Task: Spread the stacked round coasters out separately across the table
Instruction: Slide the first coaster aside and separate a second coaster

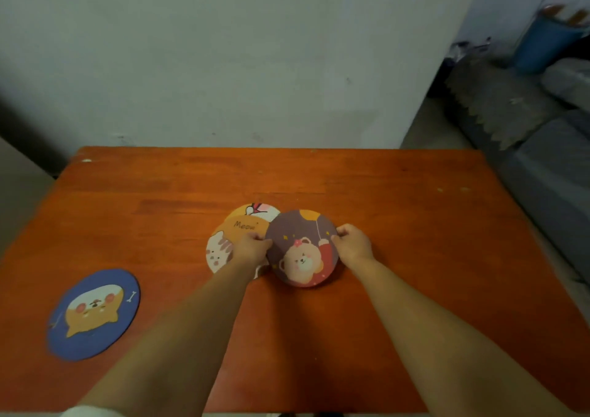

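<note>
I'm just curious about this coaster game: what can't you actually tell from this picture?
- Head view: how many coasters remain in the pile; the orange cat coaster and the left hand cover whatever lies beneath.
- Head view: whether the purple bear coaster, gripped by the right hand too, is lifted or resting; its underside is hidden.
- Head view: the blue bucket contents, blurred and distant.

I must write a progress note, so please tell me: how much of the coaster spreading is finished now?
Done: the blue dog coaster lies alone at the table's left. In hand: the left hand and right hand grip the purple bear coaster by its edges, overlapping the pile. Left: the orange "Meow" cat coaster and another coaster under it remain stacked.
</note>
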`<state>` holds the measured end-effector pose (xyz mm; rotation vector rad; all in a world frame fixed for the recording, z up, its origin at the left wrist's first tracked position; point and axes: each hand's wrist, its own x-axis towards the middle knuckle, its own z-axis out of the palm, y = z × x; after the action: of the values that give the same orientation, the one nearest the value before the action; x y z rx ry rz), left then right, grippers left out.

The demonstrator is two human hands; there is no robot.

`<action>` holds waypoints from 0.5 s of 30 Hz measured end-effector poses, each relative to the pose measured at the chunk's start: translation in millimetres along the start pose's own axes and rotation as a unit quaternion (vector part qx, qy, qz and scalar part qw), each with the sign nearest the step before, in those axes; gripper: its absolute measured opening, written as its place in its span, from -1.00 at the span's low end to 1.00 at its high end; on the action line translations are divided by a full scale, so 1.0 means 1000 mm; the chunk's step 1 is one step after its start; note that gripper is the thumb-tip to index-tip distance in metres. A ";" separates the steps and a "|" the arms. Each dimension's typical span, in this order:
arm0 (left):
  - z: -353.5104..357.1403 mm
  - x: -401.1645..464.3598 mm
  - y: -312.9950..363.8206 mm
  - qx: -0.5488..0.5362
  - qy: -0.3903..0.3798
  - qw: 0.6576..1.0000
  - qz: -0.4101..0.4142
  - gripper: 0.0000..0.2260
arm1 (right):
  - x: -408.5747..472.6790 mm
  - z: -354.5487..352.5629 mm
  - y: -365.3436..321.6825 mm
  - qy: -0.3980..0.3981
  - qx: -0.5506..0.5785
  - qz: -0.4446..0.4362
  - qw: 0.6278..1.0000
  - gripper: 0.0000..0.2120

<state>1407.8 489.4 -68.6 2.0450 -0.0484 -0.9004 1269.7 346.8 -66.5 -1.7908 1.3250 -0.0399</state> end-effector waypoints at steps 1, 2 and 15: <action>0.011 -0.008 0.000 0.005 -0.022 1.000 0.007 -0.62 | -0.004 -0.011 0.011 0.012 -0.010 0.007 1.000 -0.84; 0.023 -0.016 0.000 0.014 -0.041 0.999 0.015 -0.62 | -0.009 -0.023 0.023 0.022 -0.018 0.014 1.000 -0.83; 0.173 -0.118 -0.040 0.116 -0.075 0.989 0.046 -0.68 | -0.052 -0.122 0.177 0.037 -0.042 0.053 0.997 -0.77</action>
<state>1203.9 433.1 -90.7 2.1641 -0.3396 -1.0279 1053.1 304.7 -84.4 -1.8013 1.4927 0.0080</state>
